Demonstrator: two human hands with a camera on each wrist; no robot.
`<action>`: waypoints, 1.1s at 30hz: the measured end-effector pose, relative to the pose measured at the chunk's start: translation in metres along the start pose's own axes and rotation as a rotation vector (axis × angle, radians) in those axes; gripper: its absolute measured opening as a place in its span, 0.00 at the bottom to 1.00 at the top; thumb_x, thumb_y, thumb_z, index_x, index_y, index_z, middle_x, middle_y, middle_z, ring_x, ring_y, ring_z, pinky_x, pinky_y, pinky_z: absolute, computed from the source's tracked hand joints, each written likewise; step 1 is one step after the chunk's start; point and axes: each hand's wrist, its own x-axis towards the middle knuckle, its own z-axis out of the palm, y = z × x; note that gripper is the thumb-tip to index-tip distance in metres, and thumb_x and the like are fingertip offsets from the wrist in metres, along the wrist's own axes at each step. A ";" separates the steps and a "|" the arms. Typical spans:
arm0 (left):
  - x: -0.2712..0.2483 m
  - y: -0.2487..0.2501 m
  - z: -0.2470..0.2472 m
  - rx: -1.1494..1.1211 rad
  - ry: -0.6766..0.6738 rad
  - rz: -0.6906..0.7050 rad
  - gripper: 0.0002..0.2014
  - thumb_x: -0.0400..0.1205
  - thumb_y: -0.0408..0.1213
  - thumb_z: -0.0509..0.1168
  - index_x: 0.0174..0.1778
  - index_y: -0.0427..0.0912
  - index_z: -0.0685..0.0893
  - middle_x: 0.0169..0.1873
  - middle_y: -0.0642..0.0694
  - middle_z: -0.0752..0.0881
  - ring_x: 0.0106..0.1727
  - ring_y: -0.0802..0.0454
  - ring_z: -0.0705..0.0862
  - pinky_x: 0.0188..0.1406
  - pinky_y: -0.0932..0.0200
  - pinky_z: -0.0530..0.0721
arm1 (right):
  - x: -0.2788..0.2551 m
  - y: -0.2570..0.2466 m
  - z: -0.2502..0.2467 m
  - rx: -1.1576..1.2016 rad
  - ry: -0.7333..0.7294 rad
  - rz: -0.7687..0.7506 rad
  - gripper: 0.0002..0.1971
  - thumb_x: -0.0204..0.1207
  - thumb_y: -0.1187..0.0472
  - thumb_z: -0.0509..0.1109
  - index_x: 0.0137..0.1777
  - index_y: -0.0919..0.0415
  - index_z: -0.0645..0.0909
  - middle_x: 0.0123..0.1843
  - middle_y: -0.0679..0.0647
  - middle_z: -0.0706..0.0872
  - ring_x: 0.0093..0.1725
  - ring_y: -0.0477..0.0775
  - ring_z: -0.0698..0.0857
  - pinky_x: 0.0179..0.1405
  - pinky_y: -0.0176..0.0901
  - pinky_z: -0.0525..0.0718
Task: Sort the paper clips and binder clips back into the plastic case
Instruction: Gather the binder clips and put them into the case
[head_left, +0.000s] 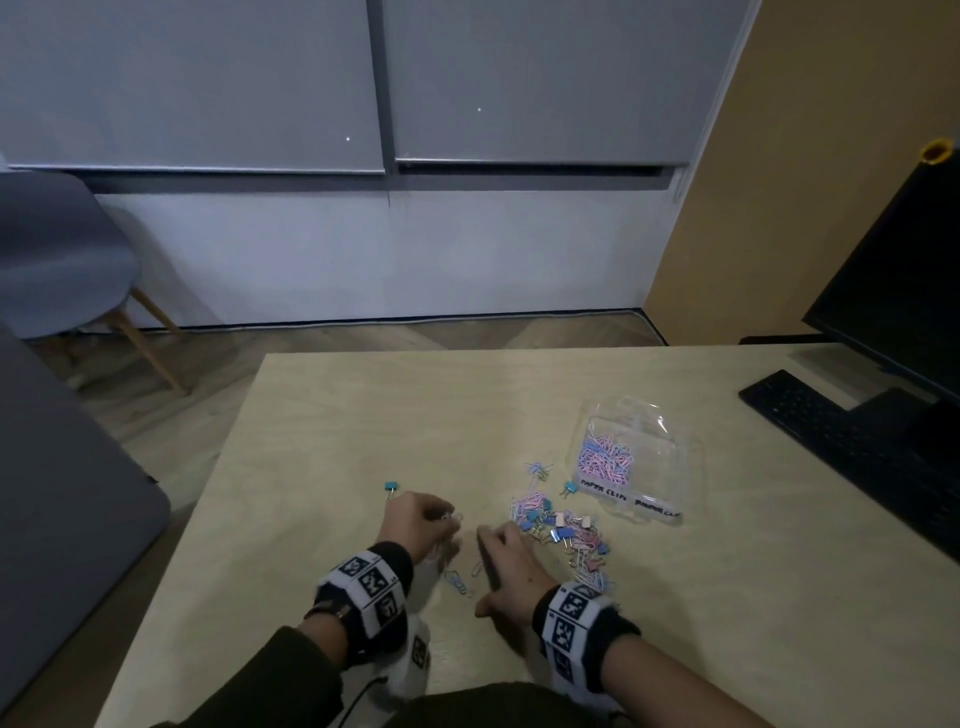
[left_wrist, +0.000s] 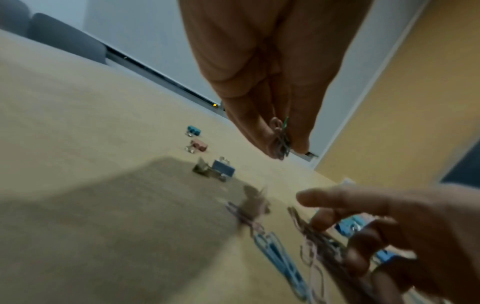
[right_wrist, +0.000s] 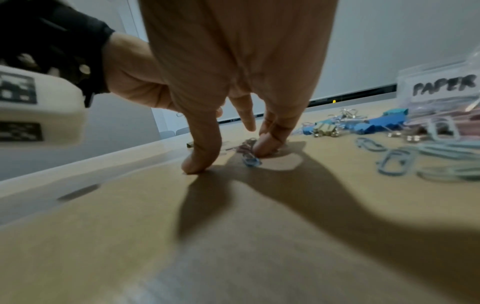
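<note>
A clear plastic case (head_left: 644, 441) lies open at the right of the table, with pink and blue paper clips (head_left: 605, 457) in its left compartment; its label reads PAPER (right_wrist: 444, 85). A mixed pile of paper clips and binder clips (head_left: 558, 527) lies in front of it. My left hand (head_left: 447, 519) pinches a small bunch of paper clips (left_wrist: 280, 139) between thumb and fingertips (left_wrist: 259, 131), just above the table. To its right, my right hand (head_left: 498, 561) presses straight fingers (right_wrist: 267, 142) on a few loose clips (right_wrist: 249, 156), the thumb (right_wrist: 197, 160) set apart on the wood.
A lone teal binder clip (head_left: 392, 487) lies left of my left hand, and another (head_left: 569, 487) sits near the case. A black keyboard (head_left: 831, 431) and monitor (head_left: 893, 291) stand at the right. The table's left edge (head_left: 208, 493) is close; a grey chair (head_left: 62, 249) stands beyond.
</note>
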 end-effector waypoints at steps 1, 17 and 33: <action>0.000 -0.003 -0.004 -0.014 0.019 -0.009 0.15 0.76 0.37 0.71 0.56 0.34 0.87 0.53 0.38 0.89 0.50 0.51 0.84 0.51 0.67 0.78 | 0.002 -0.003 0.000 0.007 -0.013 -0.019 0.43 0.66 0.59 0.77 0.78 0.54 0.57 0.73 0.56 0.61 0.74 0.57 0.61 0.76 0.52 0.66; 0.007 0.005 -0.009 -0.297 0.019 -0.045 0.16 0.74 0.33 0.73 0.55 0.28 0.85 0.43 0.33 0.88 0.37 0.48 0.85 0.49 0.54 0.87 | 0.008 -0.009 -0.012 -0.356 0.011 -0.178 0.14 0.78 0.72 0.57 0.62 0.68 0.75 0.63 0.65 0.73 0.64 0.63 0.72 0.66 0.52 0.74; 0.000 0.007 -0.001 -0.295 -0.037 -0.086 0.17 0.76 0.27 0.70 0.60 0.27 0.81 0.27 0.48 0.82 0.28 0.57 0.81 0.24 0.76 0.80 | 0.015 -0.015 -0.017 -0.558 -0.087 -0.219 0.21 0.68 0.68 0.73 0.61 0.67 0.73 0.54 0.67 0.77 0.52 0.67 0.78 0.53 0.60 0.81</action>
